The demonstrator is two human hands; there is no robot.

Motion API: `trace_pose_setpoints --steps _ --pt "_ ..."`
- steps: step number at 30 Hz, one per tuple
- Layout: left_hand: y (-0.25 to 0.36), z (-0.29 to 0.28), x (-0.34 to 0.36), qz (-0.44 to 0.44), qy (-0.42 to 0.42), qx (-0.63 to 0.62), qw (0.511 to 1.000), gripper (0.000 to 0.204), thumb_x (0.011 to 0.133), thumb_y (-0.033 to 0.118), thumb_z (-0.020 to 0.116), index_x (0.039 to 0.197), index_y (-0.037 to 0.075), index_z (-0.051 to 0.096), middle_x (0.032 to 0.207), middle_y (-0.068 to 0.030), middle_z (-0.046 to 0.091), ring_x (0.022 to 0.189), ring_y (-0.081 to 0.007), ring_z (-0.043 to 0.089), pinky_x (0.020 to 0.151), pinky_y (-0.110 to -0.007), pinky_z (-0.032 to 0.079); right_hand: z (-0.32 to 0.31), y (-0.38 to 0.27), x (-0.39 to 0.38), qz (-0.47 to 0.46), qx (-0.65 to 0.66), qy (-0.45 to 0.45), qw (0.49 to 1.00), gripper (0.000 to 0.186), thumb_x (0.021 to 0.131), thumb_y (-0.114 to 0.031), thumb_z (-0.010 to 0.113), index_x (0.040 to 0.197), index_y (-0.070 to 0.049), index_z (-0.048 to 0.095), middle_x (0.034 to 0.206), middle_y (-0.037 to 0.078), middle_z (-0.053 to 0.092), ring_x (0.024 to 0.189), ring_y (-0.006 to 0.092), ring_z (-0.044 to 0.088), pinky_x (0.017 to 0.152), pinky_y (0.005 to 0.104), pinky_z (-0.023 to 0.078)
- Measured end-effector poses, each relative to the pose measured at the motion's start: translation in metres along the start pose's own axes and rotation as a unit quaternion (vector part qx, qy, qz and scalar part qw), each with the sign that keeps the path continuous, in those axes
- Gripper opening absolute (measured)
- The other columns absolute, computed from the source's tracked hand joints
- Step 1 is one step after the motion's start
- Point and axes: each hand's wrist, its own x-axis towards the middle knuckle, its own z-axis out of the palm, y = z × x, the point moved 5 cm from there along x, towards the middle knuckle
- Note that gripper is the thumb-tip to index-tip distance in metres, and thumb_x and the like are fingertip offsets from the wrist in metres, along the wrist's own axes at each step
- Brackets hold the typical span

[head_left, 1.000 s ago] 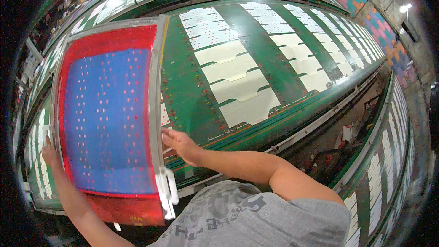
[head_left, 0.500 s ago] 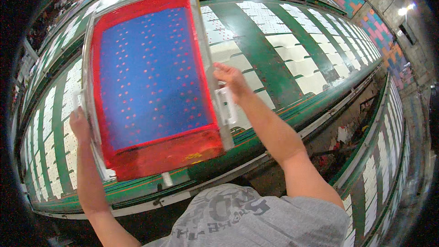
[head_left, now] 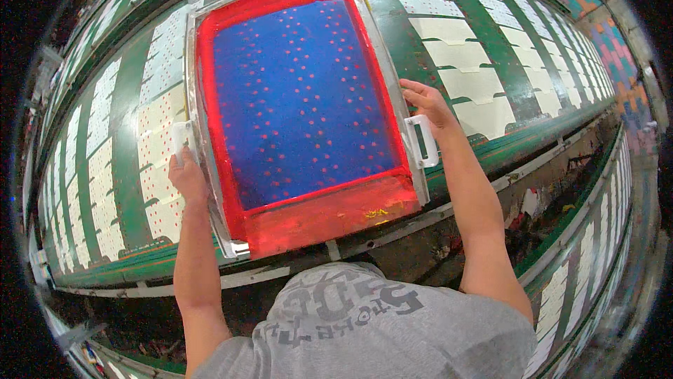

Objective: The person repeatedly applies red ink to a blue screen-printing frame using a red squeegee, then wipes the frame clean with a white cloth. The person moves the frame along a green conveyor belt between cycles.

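Observation:
A screen-printing frame [head_left: 389, 63] lies tilted over the green table, with a blue mesh [head_left: 301, 98] dotted in rows of small reddish spots. Red ink [head_left: 329, 214] borders the mesh and pools in a wide band at the near end. My left hand [head_left: 188, 177] is closed at the white handle [head_left: 184, 142] on the frame's left side. Beside the right rail, above the other white handle [head_left: 423, 142], my right hand [head_left: 431, 107] has its fingers stretched toward the rail, their tips at its edge. Whether the frame rests fully on the table I cannot tell.
The long green table [head_left: 392, 49] carries rows of pale cut pieces [head_left: 470, 81], those at left with red dots [head_left: 160, 133]. A metal rail [head_left: 280, 274] runs along its near edge. More tables with pieces stand behind and at lower right.
The frame has moved to the right along the table, both hands moving with it. The right hand's fingers have straightened at the rail; the left hand stays at its handle.

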Motion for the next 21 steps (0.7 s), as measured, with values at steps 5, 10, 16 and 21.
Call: trace_pose_setpoints --steps 5,10,16,21 --pt "0.0 0.01 -0.04 -0.025 0.014 0.021 0.999 0.033 0.109 0.026 0.068 0.111 -0.006 0.075 0.092 -0.0152 0.076 0.081 -0.0237 0.069 0.075 -0.042 0.054 -0.029 0.005 -0.009 0.023 -0.012 -0.002 1.0 0.066 0.102 -0.021 0.079 0.157 0.005 0.054 0.141 0.013 0.071 0.122 0.0224 0.07 0.104 0.0439 0.058" --pt "-0.001 0.015 -0.062 -0.059 0.004 -0.05 0.997 0.039 0.109 0.032 0.069 0.113 -0.007 0.075 0.095 -0.016 0.077 0.082 -0.0258 0.068 0.078 -0.043 0.054 -0.048 0.007 -0.018 0.019 -0.002 -0.014 1.0 0.07 0.102 -0.023 0.079 0.159 0.006 0.05 0.145 0.015 0.069 0.126 0.0238 0.069 0.106 0.0434 0.057" --pt "0.015 0.012 -0.072 -0.027 0.033 -0.001 0.999 0.034 0.111 0.026 0.066 0.106 -0.007 0.073 0.089 -0.012 0.075 0.078 -0.019 0.065 0.073 -0.042 0.053 -0.056 0.008 -0.02 0.023 0.027 -0.013 0.999 0.076 0.1 -0.02 0.081 0.162 0.006 0.045 0.145 0.015 0.068 0.128 0.0245 0.068 0.107 0.0439 0.057" --pt "0.018 0.013 -0.076 -0.026 0.039 0.009 0.999 0.033 0.111 0.026 0.067 0.105 -0.006 0.073 0.087 -0.011 0.073 0.076 -0.0185 0.064 0.072 -0.041 0.052 -0.062 0.008 -0.019 0.008 0.017 -0.02 1.0 0.074 0.101 -0.022 0.081 0.162 0.002 0.046 0.137 0.012 0.071 0.121 0.0198 0.069 0.102 0.0413 0.057"
